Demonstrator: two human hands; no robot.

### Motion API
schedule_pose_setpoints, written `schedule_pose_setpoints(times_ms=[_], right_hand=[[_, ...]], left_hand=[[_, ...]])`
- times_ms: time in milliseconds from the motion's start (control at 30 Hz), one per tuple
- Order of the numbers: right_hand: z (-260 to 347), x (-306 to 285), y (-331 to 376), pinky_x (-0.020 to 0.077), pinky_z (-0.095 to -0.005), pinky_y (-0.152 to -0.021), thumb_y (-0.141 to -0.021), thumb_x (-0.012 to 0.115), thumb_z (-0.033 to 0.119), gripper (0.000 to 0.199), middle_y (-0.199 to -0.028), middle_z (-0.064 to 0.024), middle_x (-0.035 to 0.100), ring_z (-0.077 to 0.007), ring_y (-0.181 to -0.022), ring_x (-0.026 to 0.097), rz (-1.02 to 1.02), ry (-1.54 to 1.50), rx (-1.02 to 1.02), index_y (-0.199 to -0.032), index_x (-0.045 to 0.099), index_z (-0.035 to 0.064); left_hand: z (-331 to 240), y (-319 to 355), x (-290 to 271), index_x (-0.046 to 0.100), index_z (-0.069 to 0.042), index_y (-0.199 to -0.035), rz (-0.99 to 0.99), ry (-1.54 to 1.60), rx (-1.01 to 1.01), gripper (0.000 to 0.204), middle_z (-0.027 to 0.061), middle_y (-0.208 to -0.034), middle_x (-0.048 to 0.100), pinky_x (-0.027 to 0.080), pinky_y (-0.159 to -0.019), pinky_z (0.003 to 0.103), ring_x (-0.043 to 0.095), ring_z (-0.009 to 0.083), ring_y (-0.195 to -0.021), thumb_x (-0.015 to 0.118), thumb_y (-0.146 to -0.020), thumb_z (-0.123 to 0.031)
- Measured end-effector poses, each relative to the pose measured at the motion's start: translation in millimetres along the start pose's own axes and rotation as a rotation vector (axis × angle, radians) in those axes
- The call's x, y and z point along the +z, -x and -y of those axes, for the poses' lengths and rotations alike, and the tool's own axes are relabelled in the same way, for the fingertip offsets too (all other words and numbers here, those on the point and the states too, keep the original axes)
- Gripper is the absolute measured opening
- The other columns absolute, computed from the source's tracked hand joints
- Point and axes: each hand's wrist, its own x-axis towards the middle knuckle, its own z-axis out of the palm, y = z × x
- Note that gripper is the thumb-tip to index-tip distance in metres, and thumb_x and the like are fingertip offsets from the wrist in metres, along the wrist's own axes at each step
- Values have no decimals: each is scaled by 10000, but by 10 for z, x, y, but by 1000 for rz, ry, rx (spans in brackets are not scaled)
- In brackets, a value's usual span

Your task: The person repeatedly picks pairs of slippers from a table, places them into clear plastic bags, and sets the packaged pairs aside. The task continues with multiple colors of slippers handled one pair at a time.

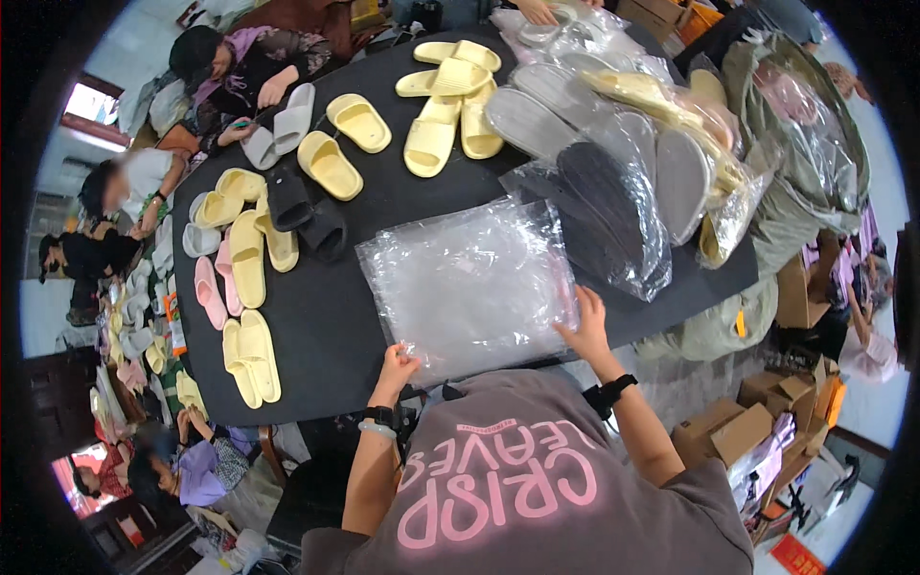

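Note:
A stack of clear plastic bags [465,287] lies flat at the near edge of the black table [355,383], in front of me. My left hand [398,369] is closed, pinching the near left corner of the bags. At their near right edge rests my right hand [586,331], thumb and fingers spread. Just beyond it, a clear bag holds black slippers [609,206]. To the left, a black pair of slippers [305,211] lies by yellow slippers [247,259] and a pink pair [211,292].
Bagged grey slippers [546,101] are heaped at the far right, beside a large greenish sack [795,182]. More yellow slippers [446,105] lie at the far side. Across the table a person [259,72] handles grey slippers [292,120]. Cardboard boxes [738,431] stand on the right.

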Motion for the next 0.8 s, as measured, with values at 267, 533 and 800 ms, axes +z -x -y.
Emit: schedule_pose_setpoints(times_ms=[267, 533, 800], right_hand=[[-447, 38, 27, 455, -280, -541, -749, 767, 314, 341, -633, -28, 588, -115, -590, 562, 248, -582, 408, -756, 591, 22], [-417, -168, -143, 401, -255, -535, -808, 719, 306, 302, -660, 18, 554, -73, -608, 489, 531, -235, 276, -764, 591, 36], [-258, -117, -989, 475, -282, -692, -818, 691, 369, 409, -803, -66, 651, -142, -758, 599, 219, -233, 175, -1017, 634, 17]], left_hand=[[192, 145, -39, 469, -4, -1143, -26, 182, 34, 412, 60, -846, 603, 464, -595, 245, 576, 118, -702, 682, -791, -15], [182, 231, -3, 510, -27, -1040, -156, 109, -24, 359, 49, -820, 581, 461, -586, 255, 549, 128, -687, 735, -771, -104], [-696, -392, -332, 557, 8, -1057, -563, -504, 694, 416, 102, -889, 578, 473, -713, 341, 554, 206, -757, 753, -746, -186]])
